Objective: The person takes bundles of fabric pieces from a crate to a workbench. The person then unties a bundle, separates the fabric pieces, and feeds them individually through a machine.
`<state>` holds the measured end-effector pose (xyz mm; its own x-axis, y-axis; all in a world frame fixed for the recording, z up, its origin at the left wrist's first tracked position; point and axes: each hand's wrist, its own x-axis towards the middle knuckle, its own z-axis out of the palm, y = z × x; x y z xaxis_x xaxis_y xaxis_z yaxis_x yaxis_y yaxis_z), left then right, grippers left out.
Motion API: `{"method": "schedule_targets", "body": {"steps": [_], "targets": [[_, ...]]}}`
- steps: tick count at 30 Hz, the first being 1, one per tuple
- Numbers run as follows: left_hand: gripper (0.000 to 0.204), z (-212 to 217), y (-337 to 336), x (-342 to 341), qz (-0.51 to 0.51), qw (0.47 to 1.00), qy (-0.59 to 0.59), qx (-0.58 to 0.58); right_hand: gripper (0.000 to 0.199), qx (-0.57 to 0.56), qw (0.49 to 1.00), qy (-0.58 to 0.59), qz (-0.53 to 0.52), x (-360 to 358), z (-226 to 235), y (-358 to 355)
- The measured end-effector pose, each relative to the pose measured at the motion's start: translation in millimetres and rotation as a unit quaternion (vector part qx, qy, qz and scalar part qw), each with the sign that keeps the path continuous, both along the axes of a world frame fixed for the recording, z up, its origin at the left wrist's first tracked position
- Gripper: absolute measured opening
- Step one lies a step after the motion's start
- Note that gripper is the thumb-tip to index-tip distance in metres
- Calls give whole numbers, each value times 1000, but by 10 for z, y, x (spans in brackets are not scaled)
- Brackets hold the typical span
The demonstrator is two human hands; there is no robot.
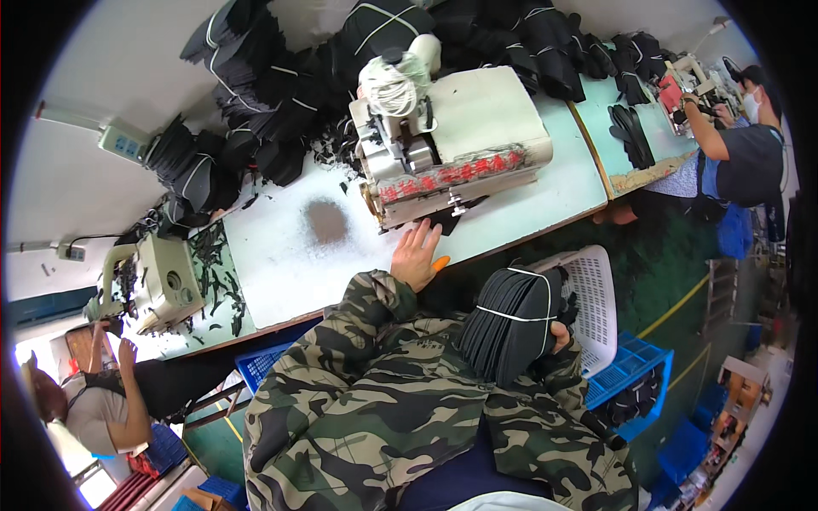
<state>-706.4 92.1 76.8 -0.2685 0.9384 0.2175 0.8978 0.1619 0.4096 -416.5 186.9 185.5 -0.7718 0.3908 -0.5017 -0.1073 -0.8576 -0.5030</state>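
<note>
Flat and open, the left hand (415, 254) rests palm-down on the pale green table (290, 255), just in front of the sewing machine (443, 145), holding nothing; something small and orange shows at its fingertips, too small to tell. Farther left on the table lies a dark smudge of lint, and beyond it, at the far left, a second sewing machine (153, 281) stands among black scraps, with another person's hand raised beside it. Behind the near machine a big heap of tied black bundles (281, 102) covers the back of the table. To the right, the right hand (558, 336) is closed around a tied bundle of black fabric pieces (511, 324), bound with a white string and held low over the lap, touching the white plastic basket (592, 307) that stands beside blue crates (635, 375). Judging by this, the bundle is unopened and nothing lies under the needle, so sewing this batch has not begun. At the far right another person works at a separate table.
</note>
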Motion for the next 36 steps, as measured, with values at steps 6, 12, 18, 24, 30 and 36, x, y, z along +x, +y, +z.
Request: {"method": "schedule_targets", "body": {"steps": [6, 12, 18, 24, 30, 36], "targets": [[55, 845, 199, 358, 28, 791, -582, -187, 57, -68, 992, 63, 84, 160, -455, 434], [82, 1144, 71, 582, 100, 754, -629, -163, 65, 237, 942, -53, 232, -553, -832, 480], [68, 968, -837, 326, 266, 687, -676, 17, 76, 264, 942, -147, 146, -1270, -1189, 493], [71, 567, -1547, -411, 311, 711, -627, 74, 43, 111, 956, -190, 196, -2117, -1299, 802], [64, 256, -1465, -1176, 275, 635, -720, 56, 28, 546, 735, -361, 180, -2102, -2284, 884], [65, 570, -1375, -1499, 272, 897, -305, -168, 25, 291, 879, -284, 248, -2225, -1387, 898]]}}
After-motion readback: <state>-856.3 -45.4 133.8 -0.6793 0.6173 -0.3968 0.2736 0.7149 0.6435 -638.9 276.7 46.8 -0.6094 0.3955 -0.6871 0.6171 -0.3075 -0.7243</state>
